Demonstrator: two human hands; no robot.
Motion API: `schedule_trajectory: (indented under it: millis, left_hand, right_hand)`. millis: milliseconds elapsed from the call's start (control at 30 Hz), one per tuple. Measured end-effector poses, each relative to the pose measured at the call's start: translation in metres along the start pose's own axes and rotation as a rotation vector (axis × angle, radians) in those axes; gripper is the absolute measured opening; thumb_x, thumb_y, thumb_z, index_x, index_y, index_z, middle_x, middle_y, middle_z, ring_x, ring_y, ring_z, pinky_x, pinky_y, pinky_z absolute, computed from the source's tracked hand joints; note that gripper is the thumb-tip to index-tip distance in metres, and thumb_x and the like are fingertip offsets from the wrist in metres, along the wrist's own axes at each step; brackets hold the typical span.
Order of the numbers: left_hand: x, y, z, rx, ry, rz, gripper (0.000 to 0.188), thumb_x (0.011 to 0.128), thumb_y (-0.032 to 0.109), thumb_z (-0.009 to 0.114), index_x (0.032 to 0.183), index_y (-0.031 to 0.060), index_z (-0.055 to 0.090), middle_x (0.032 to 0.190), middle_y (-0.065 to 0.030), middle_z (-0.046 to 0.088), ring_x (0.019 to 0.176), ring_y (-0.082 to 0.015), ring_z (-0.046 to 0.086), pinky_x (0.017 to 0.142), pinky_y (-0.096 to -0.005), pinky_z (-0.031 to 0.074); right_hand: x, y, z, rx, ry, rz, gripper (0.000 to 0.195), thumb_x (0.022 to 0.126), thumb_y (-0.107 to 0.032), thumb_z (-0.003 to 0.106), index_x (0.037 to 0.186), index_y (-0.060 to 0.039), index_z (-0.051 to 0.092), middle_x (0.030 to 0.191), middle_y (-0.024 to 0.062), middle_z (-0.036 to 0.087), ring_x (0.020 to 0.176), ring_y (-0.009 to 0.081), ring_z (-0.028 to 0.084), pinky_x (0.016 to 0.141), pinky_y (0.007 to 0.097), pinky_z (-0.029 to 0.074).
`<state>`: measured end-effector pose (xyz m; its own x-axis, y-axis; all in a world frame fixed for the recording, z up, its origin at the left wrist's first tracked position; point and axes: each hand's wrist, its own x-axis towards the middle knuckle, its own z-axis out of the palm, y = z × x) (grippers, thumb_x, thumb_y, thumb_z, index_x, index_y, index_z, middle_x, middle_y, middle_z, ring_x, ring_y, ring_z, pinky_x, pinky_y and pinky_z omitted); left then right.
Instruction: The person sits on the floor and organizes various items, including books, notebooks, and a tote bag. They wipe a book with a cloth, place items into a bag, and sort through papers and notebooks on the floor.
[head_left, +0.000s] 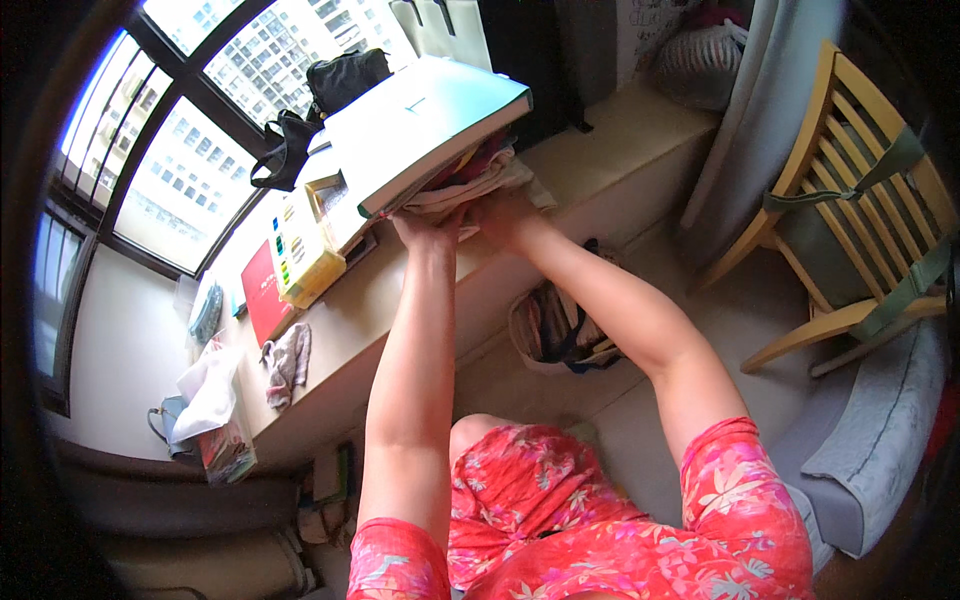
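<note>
Both my arms reach forward to a stack on the window ledge. My left hand (426, 227) and my right hand (510, 217) are at the front of a folded beige cloth (480, 182), and their fingers are partly hidden by it. Darker, colourful fabric shows above the beige cloth. On top lies a large pale-blue box or thick book (442, 112), tilted in view. Left of my left hand are a yellow-edged paint set or case (309, 251) and a red book (262, 292).
A crumpled cloth (287, 365) and a plastic bag (214, 401) lie at the ledge's left end. Black bags (346, 79) stand by the window. Below the ledge (637, 150), an open bag (551, 330) sits on the floor. A wooden chair (847, 195) stands at the right.
</note>
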<state>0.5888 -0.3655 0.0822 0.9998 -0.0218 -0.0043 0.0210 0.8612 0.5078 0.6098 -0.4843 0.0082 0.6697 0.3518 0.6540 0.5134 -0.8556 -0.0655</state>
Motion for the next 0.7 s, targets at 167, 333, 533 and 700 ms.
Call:
schedule_trajectory:
  millis: [167, 333, 533, 700]
  left_hand:
    - [-0.004, 0.001, 0.018, -0.017, 0.02, 0.024, 0.064, 0.083, 0.054, 0.03, 0.135, 0.0147, 0.029, 0.138, -0.0115, 0.027, 0.124, -0.0334, 0.029, 0.101, -0.0543, 0.026]
    - [0.002, 0.016, 0.014, -0.005, -0.007, -0.015, 0.063, 0.084, 0.053, 0.026, 0.133, 0.0139, 0.032, 0.137, -0.0111, 0.032, 0.124, -0.0319, 0.03, 0.1, -0.0516, 0.028]
    - [-0.012, 0.02, 0.022, 0.126, 0.245, 0.01, 0.05, 0.089, 0.043, 0.028, 0.13, 0.0147, 0.035, 0.131, -0.011, 0.038, 0.119, -0.0301, 0.037, 0.091, -0.0504, 0.04]
    - [-0.031, 0.004, -0.003, 0.086, 0.314, 0.031, 0.052, 0.089, 0.047, 0.035, 0.132, 0.0167, 0.032, 0.132, -0.0093, 0.036, 0.12, -0.0304, 0.036, 0.095, -0.0498, 0.038]
  right_hand:
    - [-0.03, -0.007, -0.043, 0.018, -0.168, -0.196, 0.014, 0.075, -0.013, 0.05, 0.084, -0.0064, 0.058, 0.08, 0.0087, 0.057, 0.081, 0.0249, 0.056, 0.066, 0.0368, 0.046]
    - [-0.07, -0.008, -0.119, -0.019, -0.084, -0.39, 0.003, 0.07, -0.014, 0.053, 0.07, -0.0111, 0.053, 0.069, 0.0037, 0.054, 0.072, 0.0192, 0.054, 0.06, 0.0319, 0.044]
    - [-0.14, -0.009, -0.226, -0.015, -0.187, -0.274, 0.007, 0.071, -0.014, 0.05, 0.066, -0.0115, 0.045, 0.067, 0.0028, 0.046, 0.068, 0.0179, 0.05, 0.059, 0.0308, 0.04]
    - [-0.175, 0.0, -0.326, -0.071, -0.058, -0.102, 0.014, 0.07, -0.01, 0.051, 0.063, -0.0089, 0.039, 0.062, 0.0067, 0.039, 0.06, 0.0231, 0.045, 0.054, 0.0342, 0.036]
